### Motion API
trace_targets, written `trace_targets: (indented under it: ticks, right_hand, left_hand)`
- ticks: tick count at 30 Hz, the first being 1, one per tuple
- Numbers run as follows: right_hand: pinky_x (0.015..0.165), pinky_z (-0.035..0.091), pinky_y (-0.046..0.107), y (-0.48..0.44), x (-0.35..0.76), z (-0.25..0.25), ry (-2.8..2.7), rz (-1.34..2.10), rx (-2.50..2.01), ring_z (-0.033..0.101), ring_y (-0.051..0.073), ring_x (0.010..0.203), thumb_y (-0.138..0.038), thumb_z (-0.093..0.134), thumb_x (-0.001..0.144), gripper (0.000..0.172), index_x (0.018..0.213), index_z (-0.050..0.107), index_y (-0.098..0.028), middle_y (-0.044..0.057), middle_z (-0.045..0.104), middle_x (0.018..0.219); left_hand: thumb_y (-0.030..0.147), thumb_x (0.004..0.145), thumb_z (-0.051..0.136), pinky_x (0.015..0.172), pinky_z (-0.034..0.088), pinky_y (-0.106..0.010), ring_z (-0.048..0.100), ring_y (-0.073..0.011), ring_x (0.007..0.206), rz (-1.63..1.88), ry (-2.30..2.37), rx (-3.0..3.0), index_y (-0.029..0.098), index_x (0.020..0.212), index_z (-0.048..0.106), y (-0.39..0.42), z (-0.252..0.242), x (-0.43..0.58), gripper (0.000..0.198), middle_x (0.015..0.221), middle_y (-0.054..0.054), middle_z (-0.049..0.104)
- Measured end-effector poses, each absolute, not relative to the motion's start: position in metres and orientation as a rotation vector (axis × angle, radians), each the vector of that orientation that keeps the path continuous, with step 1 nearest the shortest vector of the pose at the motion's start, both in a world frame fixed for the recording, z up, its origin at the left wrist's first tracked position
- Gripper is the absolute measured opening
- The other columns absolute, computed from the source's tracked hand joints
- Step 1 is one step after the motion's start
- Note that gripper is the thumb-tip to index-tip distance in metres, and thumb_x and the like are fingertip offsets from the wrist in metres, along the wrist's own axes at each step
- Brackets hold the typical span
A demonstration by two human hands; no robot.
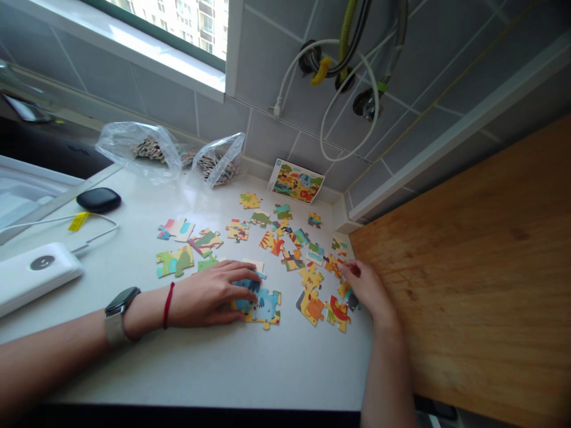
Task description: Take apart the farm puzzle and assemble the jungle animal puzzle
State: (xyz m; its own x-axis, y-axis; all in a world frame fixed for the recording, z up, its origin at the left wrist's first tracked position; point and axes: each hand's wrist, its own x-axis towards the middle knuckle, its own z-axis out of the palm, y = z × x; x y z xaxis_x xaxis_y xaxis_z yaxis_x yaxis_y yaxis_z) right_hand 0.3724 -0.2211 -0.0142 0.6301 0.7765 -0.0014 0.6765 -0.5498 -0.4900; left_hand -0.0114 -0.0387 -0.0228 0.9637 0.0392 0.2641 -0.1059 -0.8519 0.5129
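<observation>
My left hand (214,292) lies palm down with its fingers spread over joined blue puzzle pieces (268,305), partly covering them. On the right, my right hand (366,286) has its fingers bent together at an orange and yellow puzzle piece (333,265), among several loose pieces; its thumb is mostly hidden. Just left of that hand lie an orange puzzle piece (311,308) and a piece with a red arc (338,313). Green puzzle pieces (175,261) rest beyond my left hand. At the back, a picture card (297,181) with colourful animals leans against the wall.
Two clear plastic bags (218,161) of more pieces stand by the tiled wall. To the left are a white power bank (35,278), its cable, and a black rounded case (99,200). A wooden board (473,261) borders the white table (214,368) on the right.
</observation>
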Motion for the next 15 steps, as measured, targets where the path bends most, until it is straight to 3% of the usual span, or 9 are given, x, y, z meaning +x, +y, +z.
trace_targets:
  ticks: [2,5,10,15]
  right_hand:
    - [0.085,0.054,0.043,-0.235,0.373,-0.013,-1.202,0.339,-2.537,0.07,0.032,0.094,-0.054,0.078,0.072,0.041,0.096,0.075,-0.021,0.012,0.076,0.099]
    - [0.09,0.053,0.044,-0.251,0.376,-0.012,-1.231,0.366,-2.637,0.069,0.035,0.103,-0.043,0.089,0.058,0.052,0.102,0.074,-0.021,0.014,0.074,0.11]
    - [0.085,0.055,0.04,-0.251,0.379,-0.011,-1.211,0.502,-2.645,0.07,0.03,0.095,-0.033,0.088,0.058,0.046,0.1,0.073,-0.02,0.012,0.072,0.106]
    - [0.077,0.056,0.038,-0.248,0.379,-0.012,-1.14,0.46,-2.637,0.069,0.03,0.094,-0.034,0.09,0.053,0.049,0.097,0.075,-0.02,0.014,0.071,0.109]
  left_hand:
    - [0.034,0.094,0.072,0.115,0.048,-0.047,0.053,-0.0323,0.139,0.406,-0.041,2.554,0.03,0.123,0.071,-0.038,-0.024,-0.011,0.03,0.142,-0.007,0.063]
    - [0.036,0.097,0.069,0.114,0.049,-0.046,0.053,-0.0316,0.138,0.469,-0.002,2.554,0.027,0.123,0.07,-0.038,-0.025,-0.01,0.028,0.14,-0.009,0.064]
    - [0.031,0.107,0.049,0.114,0.048,-0.047,0.056,-0.0288,0.135,0.545,0.134,2.535,0.025,0.129,0.066,-0.036,-0.023,-0.009,0.028,0.135,-0.009,0.067]
    - [0.031,0.109,0.045,0.113,0.047,-0.047,0.058,-0.0277,0.13,0.558,0.179,2.493,0.024,0.128,0.065,-0.032,-0.021,-0.008,0.029,0.131,-0.009,0.068]
